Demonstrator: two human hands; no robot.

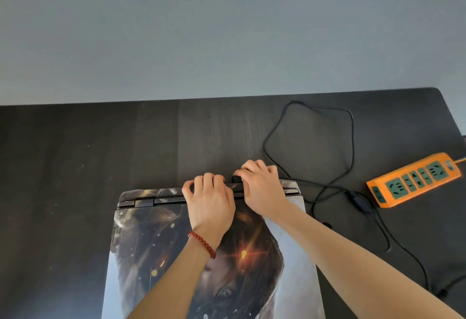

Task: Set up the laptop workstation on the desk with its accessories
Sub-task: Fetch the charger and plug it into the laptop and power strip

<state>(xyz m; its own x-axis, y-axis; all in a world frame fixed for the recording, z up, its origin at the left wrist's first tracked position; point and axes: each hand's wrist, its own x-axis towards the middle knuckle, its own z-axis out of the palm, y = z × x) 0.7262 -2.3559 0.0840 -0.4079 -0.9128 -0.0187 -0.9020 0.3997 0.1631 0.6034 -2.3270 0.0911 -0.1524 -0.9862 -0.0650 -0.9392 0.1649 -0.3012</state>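
- Nearest to us, the closed laptop [176,255] lay flat on the dark desk [75,155], its printed lid up and its hinge edge turned away from us.
- Our left hand [210,202] rested at that far edge, fingers curled together over the hinge strip — steadying the machine, we judged.
- Our right hand [262,187] sat just beside it, fingers bent around a small dark plug [236,178] pressed against the rear edge; whether it was fully seated we could not tell, as the fingers hid the port.
- From there the black cable [350,142] ran off in a wide loop across the desk and back past the laptop's right corner.
- Farther right lay the orange power strip [413,180], well apart from the laptop, with no plug in any visible socket.
- We judged the step in hand to be connecting power at the back — next would call for a firm straight push, then taking the other end to the strip.
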